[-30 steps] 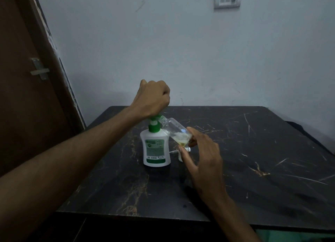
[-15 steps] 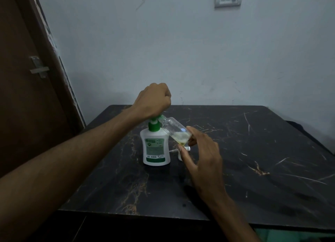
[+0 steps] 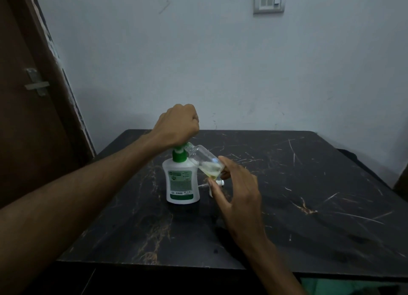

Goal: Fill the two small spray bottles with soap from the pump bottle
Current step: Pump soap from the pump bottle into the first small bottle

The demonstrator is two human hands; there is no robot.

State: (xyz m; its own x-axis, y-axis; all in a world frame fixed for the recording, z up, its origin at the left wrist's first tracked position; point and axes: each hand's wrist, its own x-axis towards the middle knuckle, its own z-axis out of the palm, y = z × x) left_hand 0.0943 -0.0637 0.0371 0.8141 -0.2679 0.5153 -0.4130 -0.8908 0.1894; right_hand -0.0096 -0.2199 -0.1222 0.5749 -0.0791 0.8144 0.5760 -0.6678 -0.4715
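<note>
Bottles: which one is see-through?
The small spray bottle the right hand holds tilted at the pump spout. You can see yellowish soap inside; the pump bottle is solid white with a green top.

Person, head-camera view. Two bare forearms and two bare hands in frame. Left hand (image 3: 176, 124): no ring, watch or band visible on hand, wrist or forearm. Right hand (image 3: 238, 193): likewise unadorned; fingernails short and unpainted where visible. No sleeve on either arm up to the frame edge. No glove, bandage or marking visible. Dim light obscures finer detail.
</note>
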